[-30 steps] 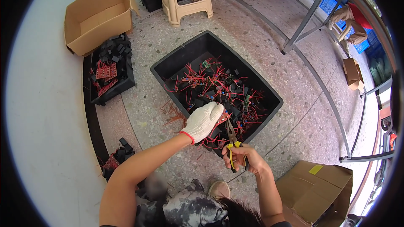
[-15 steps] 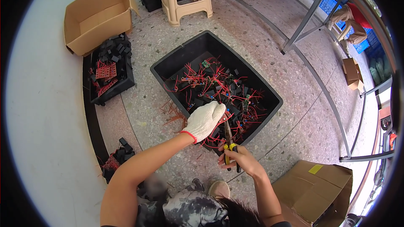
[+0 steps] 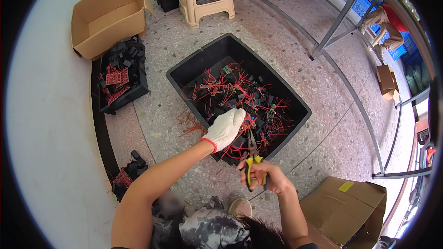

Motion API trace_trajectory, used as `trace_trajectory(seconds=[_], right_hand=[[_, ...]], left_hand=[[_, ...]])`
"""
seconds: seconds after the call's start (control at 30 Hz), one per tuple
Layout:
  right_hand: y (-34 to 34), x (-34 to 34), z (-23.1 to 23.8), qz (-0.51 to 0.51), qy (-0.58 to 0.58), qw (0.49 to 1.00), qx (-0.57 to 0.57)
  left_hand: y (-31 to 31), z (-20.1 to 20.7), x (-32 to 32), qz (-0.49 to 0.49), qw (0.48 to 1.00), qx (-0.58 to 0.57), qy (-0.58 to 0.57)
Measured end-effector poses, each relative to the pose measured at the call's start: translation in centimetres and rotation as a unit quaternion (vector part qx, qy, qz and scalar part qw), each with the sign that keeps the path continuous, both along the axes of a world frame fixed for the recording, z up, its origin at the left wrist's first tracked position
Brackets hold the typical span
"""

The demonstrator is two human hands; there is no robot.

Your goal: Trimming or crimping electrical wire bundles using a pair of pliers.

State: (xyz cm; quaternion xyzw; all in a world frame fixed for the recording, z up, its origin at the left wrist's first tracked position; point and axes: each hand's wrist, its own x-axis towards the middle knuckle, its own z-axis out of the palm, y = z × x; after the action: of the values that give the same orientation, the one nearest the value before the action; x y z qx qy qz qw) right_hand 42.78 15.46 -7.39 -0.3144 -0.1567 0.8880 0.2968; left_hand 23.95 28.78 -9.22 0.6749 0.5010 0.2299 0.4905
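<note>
My left hand (image 3: 226,129), in a white knit glove with a red cuff, is over the near side of a black plastic bin (image 3: 302,113). Its fingers are closed on a small red circuit board (image 3: 247,123), mostly hidden by the glove and loose wires. Bare, my right hand (image 3: 272,175) grips pliers (image 3: 253,154) with yellow-and-black handles, which are spread apart. The pliers' jaws point away from me and reach beside the board; whether they touch it I cannot tell. Below both hands, the bin holds a heap of black blocks and small boards with red wires (image 3: 230,83).
Left of the bin stands a smaller black bin (image 3: 123,106) of blocks and red boards, beside an open carton (image 3: 108,23). More blocks (image 3: 134,168) lie near my left arm. A carton (image 3: 344,207) stands right, a beige stool (image 3: 205,0) beyond. Another person (image 3: 387,27) sits far right.
The pliers' handles have spread wider and my right fingers have opened with them. My left hand has turned slightly, and less of the red board shows.
</note>
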Motion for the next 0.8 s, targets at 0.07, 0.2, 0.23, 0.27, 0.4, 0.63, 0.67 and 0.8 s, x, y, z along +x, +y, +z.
trace_trajectory(seconds=[0.07,0.2,0.23,0.27,0.4,0.63,0.67,0.8], right_hand=[[-0.6,-1.0,-0.3,0.015,-0.229,0.970,0.076],[-1.0,-1.2,-0.7,0.031,-0.337,0.934,0.115],[-0.8,-1.1,-0.6,0.034,-0.356,0.926,0.116],[-0.7,-1.1,-0.5,0.037,-0.376,0.919,0.117],[-0.3,-1.2,0.8,0.023,-0.399,0.910,0.113],[-0.8,0.7,-0.7,0.021,-0.374,0.924,0.072],[-1.1,0.8,-0.7,-0.002,-0.329,0.943,0.052],[-1.6,-0.7,-1.3,-0.015,-0.276,0.960,0.049]], left_hand=[[0.6,0.6,0.1,0.029,0.995,0.007,0.096],[0.4,1.2,1.0,0.014,0.995,-0.046,0.090],[0.3,1.2,1.3,0.006,0.994,-0.030,0.104],[0.2,1.2,1.5,-0.002,0.993,-0.015,0.117],[0.5,2.8,1.2,-0.054,0.987,-0.064,0.140],[1.6,4.2,0.2,-0.069,0.969,0.034,0.234],[1.2,5.1,-0.4,-0.055,0.968,0.064,0.237],[-0.8,6.4,-0.7,-0.066,0.967,-0.052,0.241]])
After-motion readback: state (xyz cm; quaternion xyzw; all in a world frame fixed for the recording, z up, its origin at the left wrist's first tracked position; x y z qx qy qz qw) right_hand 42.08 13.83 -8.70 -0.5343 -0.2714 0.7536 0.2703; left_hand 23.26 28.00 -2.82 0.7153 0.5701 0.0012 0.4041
